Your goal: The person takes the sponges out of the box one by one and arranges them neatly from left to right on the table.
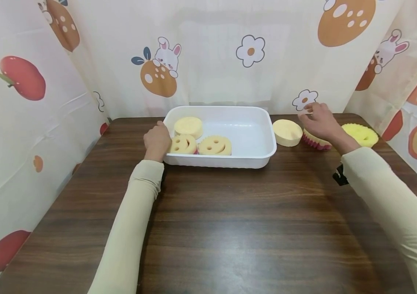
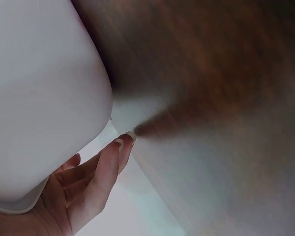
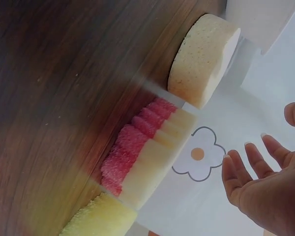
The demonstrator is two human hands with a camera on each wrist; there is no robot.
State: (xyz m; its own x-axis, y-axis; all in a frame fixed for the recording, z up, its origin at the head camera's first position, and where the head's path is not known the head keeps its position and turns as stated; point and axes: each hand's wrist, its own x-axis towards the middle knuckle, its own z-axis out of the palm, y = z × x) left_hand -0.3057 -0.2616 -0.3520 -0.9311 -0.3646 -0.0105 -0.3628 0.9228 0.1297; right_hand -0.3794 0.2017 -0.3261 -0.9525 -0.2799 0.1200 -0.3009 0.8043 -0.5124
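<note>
A white tray [image 1: 260, 157] stands at the back middle of the brown table [image 1: 230, 228]. In it lie a plain round sponge [image 1: 188, 125] and two smiley-face sponges [image 1: 183, 144] [image 1: 215, 145]. My left hand [image 1: 157, 140] rests against the tray's left wall [image 2: 39, 98], and its fingers [image 2: 110, 164] are relaxed and hold nothing. My right hand [image 1: 313, 116] hovers open just above a pink-and-cream sponge [image 1: 315, 141] [image 3: 137, 142], with its fingers [image 3: 250, 164] spread. A plain round sponge [image 1: 287, 132] [image 3: 204, 59] lies between that one and the tray.
A bright yellow scalloped sponge [image 1: 361, 134] [image 3: 98, 221] lies at the far right of the table. Printed curtains [image 1: 212, 53] close in the back and both sides. The table's near half is bare wood.
</note>
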